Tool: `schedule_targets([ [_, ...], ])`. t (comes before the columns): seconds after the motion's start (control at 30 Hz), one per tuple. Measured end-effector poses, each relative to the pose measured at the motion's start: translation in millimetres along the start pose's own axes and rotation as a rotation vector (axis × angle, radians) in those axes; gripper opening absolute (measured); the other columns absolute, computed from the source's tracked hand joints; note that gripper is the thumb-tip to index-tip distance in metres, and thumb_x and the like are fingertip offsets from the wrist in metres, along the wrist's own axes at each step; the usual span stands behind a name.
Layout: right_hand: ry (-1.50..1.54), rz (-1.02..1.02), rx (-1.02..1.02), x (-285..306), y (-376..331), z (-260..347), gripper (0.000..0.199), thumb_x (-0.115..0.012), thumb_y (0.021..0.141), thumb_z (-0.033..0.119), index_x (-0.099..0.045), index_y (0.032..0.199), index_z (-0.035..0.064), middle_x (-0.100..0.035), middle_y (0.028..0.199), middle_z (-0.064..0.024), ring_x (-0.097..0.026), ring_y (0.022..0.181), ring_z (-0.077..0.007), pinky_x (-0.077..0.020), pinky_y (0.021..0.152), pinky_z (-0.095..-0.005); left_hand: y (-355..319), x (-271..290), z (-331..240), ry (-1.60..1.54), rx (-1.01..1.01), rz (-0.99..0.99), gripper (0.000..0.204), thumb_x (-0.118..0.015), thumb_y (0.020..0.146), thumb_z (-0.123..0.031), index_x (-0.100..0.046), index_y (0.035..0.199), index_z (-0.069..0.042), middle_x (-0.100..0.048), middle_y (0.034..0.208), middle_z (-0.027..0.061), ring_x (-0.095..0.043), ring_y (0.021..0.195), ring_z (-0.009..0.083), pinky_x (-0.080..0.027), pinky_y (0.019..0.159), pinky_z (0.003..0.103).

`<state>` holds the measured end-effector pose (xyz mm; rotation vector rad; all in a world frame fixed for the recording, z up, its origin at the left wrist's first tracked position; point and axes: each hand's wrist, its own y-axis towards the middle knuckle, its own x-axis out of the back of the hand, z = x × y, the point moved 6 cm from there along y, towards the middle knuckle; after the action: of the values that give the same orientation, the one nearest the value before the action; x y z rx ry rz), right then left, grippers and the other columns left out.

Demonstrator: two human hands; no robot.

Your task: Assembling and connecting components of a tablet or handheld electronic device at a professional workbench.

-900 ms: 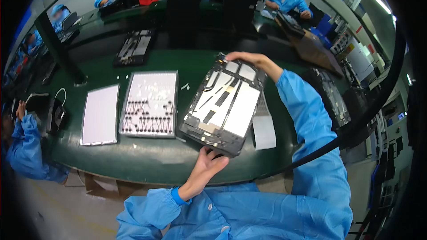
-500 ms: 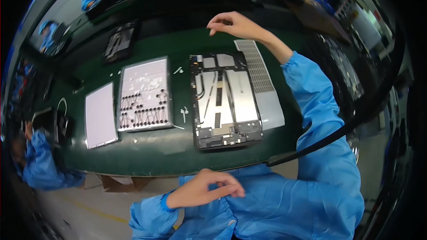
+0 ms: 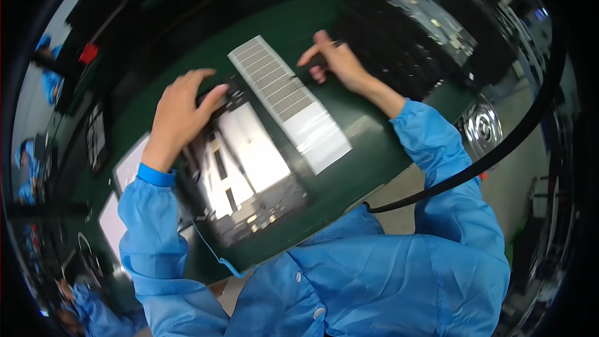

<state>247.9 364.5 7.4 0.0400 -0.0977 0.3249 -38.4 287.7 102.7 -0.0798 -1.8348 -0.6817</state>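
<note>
An opened flat electronic device, with silver panels in a black frame, lies tilted on the green table. At its far left corner is my left hand, thumb and fingers apart; whether it touches the frame is hard to tell. My left wrist wears a blue band, and a light blue coiled cord hangs near the device. To the right lies a white sheet with rows of greyish strips. Beyond this sheet, my right hand hovers with curled fingers; something dark shows between them, too blurred to name.
Stacked dark device parts stand at the far right. Pale trays lie left, partly behind my left sleeve. A black cable or strap crosses the right side. Another person's blue sleeve shows at lower left.
My left hand has risen from near my body to the device's far corner. The view has swung right. The label-like sheet, partly under the device before, now lies apart from it.
</note>
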Motion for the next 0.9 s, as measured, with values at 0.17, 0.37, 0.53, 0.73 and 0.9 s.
schedule_targets([
  [0.17, 0.074, 0.17, 0.174, -4.0, -4.1, -1.2, 0.017, -0.076, 0.095, 0.018, -0.074, 0.1, 0.0021, -0.069, 0.082, -0.0012, -0.06, 0.065, -0.0049, -0.0486, 0.056, -0.0205, 2.7, -40.2, 46.7, -0.322, 0.453, 0.61, 0.062, -0.039, 0.108, -0.055, -0.065, 0.094, 0.0, -0.063, 0.073, 0.0126, -0.062, 0.076, 0.0245, -0.046, 0.078, 0.035],
  [0.37, 0.159, 0.076, 0.202, 2.0, -10.0, -2.0, 0.022, -0.067, 0.102, 0.022, -0.071, 0.114, 0.0049, -0.074, 0.091, -0.0035, -0.063, 0.071, -0.0055, -0.0469, 0.058, -0.0198, 7.1, -21.6, 32.1, -0.291, 0.452, 0.447, 0.05, -0.047, 0.107, -0.045, -0.067, 0.1, 0.001, -0.069, 0.09, 0.0148, -0.065, 0.088, 0.0268, -0.048, 0.084, 0.035],
  [0.53, -0.31, 0.226, 0.48, -2.0, -25.6, 10.2, 0.039, -0.075, 0.092, 0.025, -0.066, 0.127, 0.01, -0.074, 0.114, -0.0128, -0.072, 0.103, -0.0272, -0.0556, 0.089, -0.0377, 46.8, -30.3, -74.3, -0.109, 0.036, 0.401, 0.037, -0.074, 0.089, -0.03, -0.072, 0.112, -0.002, -0.072, 0.116, 0.0195, -0.066, 0.112, 0.037, -0.049, 0.099, 0.04],
  [0.73, -0.83, 0.178, 0.628, -13.9, -28.9, -2.1, 0.066, -0.084, 0.08, 0.04, -0.059, 0.136, 0.0143, -0.067, 0.13, -0.0124, -0.06, 0.122, -0.0358, -0.0456, 0.104, -0.0471, 41.4, -84.6, -87.4, 0.024, -0.069, 0.495, 0.065, -0.083, 0.08, -0.039, -0.065, 0.13, -0.003, -0.065, 0.135, 0.0208, -0.061, 0.124, 0.0395, -0.047, 0.107, 0.045],
  [0.9, -0.788, 0.087, 0.618, -7.8, -19.4, 1.0, 0.056, -0.083, 0.081, 0.038, -0.062, 0.127, 0.0136, -0.069, 0.107, -0.012, -0.065, 0.103, -0.0345, -0.0498, 0.094, -0.0459, 46.0, -86.8, -86.0, -0.086, 0.02, 0.42, 0.062, -0.084, 0.078, -0.029, -0.062, 0.129, -0.001, -0.069, 0.124, 0.0205, -0.066, 0.113, 0.0377, -0.052, 0.098, 0.044],
])
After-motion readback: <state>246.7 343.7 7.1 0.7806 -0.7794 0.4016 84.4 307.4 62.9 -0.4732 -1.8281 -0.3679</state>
